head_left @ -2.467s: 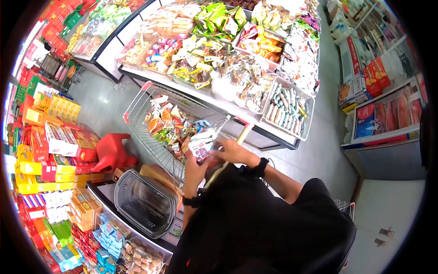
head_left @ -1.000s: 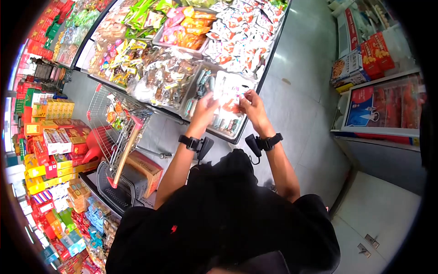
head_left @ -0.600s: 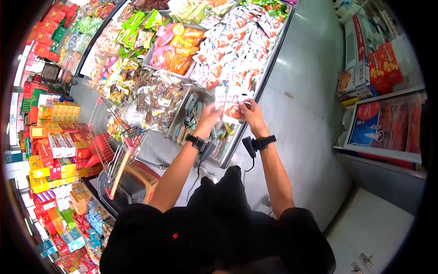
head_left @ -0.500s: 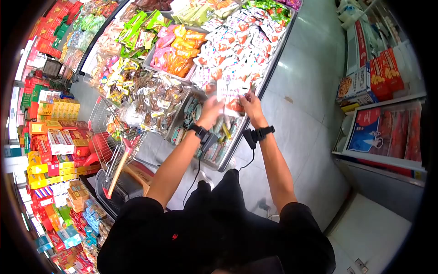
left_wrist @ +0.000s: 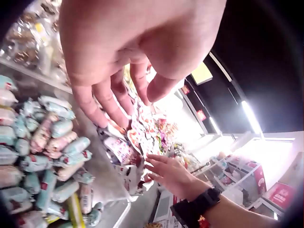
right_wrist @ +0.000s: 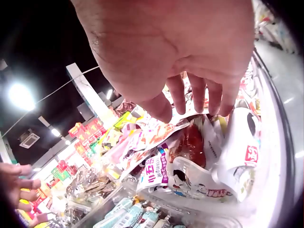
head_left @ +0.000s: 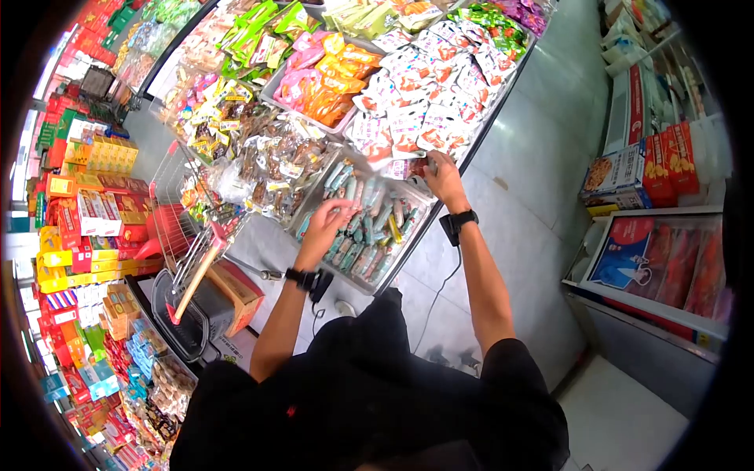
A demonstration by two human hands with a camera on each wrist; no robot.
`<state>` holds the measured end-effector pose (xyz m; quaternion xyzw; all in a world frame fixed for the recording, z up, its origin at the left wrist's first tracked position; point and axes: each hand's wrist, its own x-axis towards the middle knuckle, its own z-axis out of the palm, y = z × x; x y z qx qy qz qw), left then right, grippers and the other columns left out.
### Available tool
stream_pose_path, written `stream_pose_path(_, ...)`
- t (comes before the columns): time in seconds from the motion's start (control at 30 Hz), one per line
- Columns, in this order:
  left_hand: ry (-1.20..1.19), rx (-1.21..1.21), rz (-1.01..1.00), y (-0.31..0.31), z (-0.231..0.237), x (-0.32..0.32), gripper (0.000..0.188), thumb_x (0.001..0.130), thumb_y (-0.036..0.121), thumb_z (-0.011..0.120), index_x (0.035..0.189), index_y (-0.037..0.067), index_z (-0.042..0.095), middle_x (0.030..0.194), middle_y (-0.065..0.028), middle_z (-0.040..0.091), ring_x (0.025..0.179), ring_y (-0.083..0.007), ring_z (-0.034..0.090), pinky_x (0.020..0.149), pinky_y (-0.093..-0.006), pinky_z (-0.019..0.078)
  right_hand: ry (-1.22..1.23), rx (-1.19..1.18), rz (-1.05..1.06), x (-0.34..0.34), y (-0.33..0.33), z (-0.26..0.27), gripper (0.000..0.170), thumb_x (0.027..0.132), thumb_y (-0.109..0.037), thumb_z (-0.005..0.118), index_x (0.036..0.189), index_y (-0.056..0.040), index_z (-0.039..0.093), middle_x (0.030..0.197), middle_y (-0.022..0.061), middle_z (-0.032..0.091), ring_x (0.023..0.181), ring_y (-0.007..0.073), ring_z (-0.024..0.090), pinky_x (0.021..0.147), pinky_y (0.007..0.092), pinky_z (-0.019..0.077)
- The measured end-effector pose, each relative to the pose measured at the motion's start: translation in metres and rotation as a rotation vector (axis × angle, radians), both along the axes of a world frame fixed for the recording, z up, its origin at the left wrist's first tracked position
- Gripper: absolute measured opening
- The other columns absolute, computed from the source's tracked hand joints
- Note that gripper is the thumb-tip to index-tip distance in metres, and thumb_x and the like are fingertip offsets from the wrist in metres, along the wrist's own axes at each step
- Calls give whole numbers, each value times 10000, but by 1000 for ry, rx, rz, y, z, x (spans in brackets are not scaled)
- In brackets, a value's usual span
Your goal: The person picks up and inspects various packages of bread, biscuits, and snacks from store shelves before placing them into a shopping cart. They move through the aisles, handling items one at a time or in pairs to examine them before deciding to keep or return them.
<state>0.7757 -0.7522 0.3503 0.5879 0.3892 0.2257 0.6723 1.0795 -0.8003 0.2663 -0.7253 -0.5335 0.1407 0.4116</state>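
Note:
In the head view my left hand (head_left: 326, 224) hovers over a clear bin (head_left: 369, 284) of small teal-and-pink wrapped snacks (head_left: 357, 251). Its fingers are loosely bent with nothing between them, as the left wrist view also shows. My right hand (head_left: 445, 182) is at the near edge of a heap of white snack packets (head_left: 428, 106). In the right wrist view its fingers (right_wrist: 199, 92) reach down over the packets, fairly straight, close above one packet (right_wrist: 190, 147) with a clear window showing reddish-brown food. A white packet (right_wrist: 237, 142) stands curved beside it.
Bins of orange packets (head_left: 330, 86) and brown snacks in clear wrap (head_left: 275, 169) lie left of the white packets. A shopping cart (head_left: 196, 267) with goods stands at left, near a black basket (head_left: 184, 314). A freezer (head_left: 652, 259) is at right across the aisle.
Both hands were holding a white packet, first above the cart, then over the bins. The packet has been let go at the white heap. My left hand has drawn back left and nearer.

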Motion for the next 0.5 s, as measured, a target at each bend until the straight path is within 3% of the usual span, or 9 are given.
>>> stream_pose_path(0.07, -3, -8, 58, -12, 2, -47, 226, 958, 169, 533, 1127, 22, 563, 1069, -46, 634, 973, -115, 609, 789, -239, 466, -84, 59, -99, -5, -4, 2, 310, 824, -84, 622, 1128, -27, 592, 1143, 206, 592, 1039, 374, 574, 907, 405, 465)
stream_pose_path(0.1, 59, -43, 104, -15, -2, -75, 225, 959, 180, 529, 1130, 39, 567, 1087, -43, 625, 994, -134, 613, 813, -260, 473, 67, 17, -103, -12, -9, 17, 297, 831, -100, 625, 1109, -2, 591, 1153, 209, 589, 1088, 373, 543, 933, 408, 448)
stream_pose_path(0.17, 180, -59, 190, -25, -11, -126, 220, 959, 194, 523, 1123, 56, 570, 1096, -33, 619, 982, -146, 622, 835, -284, 481, 9, 70, -71, -38, -20, 45, 231, 861, -68, 602, 1080, 1, 599, 1026, 193, 646, 968, 343, 620, 871, 385, 479)
stream_pose_path(0.2, 187, -52, 275, -32, -5, -150, 220, 959, 194, 523, 1123, 56, 570, 1096, -33, 619, 982, -146, 622, 835, -284, 481, 269, 89, -66, -61, -24, 44, 201, 890, -93, 589, 1060, 13, 597, 981, 186, 658, 950, 265, 643, 837, 353, 488)
stream_pose_path(0.3, 143, -51, 393, -47, 17, -203, 211, 963, 197, 515, 1109, 56, 570, 1069, -30, 620, 977, -144, 621, 831, -277, 480, 744, -122, 189, -140, -41, 89, 164, 948, -170, 564, 996, -15, 591, 920, 18, 623, 851, 99, 575, 764, 243, 467)
stream_pose_path(0.37, 91, -26, 493, -48, 25, -236, 206, 957, 180, 515, 1106, 50, 573, 1058, -25, 621, 958, -136, 625, 822, -269, 473, 1050, -223, 194, -216, -49, 108, 263, 944, -270, 579, 1088, -50, 565, 980, 40, 619, 887, 129, 594, 767, 258, 463)
stream_pose_path(0.43, 62, 21, 543, -45, 36, -271, 209, 957, 175, 508, 1102, 41, 576, 1039, -27, 627, 934, -129, 630, 799, -262, 468, 1214, -330, 352, -283, -44, 105, 224, 939, -205, 570, 1101, -49, 564, 1024, 74, 628, 908, 171, 617, 794, 292, 490)
stream_pose_path(0.5, 32, 66, 607, -33, 34, -309, 201, 965, 180, 501, 1097, 47, 573, 1040, -29, 623, 951, -137, 626, 805, -266, 472, 1130, -394, 544, -355, -29, 116, 222, 931, -154, 582, 1107, -20, 557, 1012, 82, 635, 884, 173, 634, 771, 282, 496)
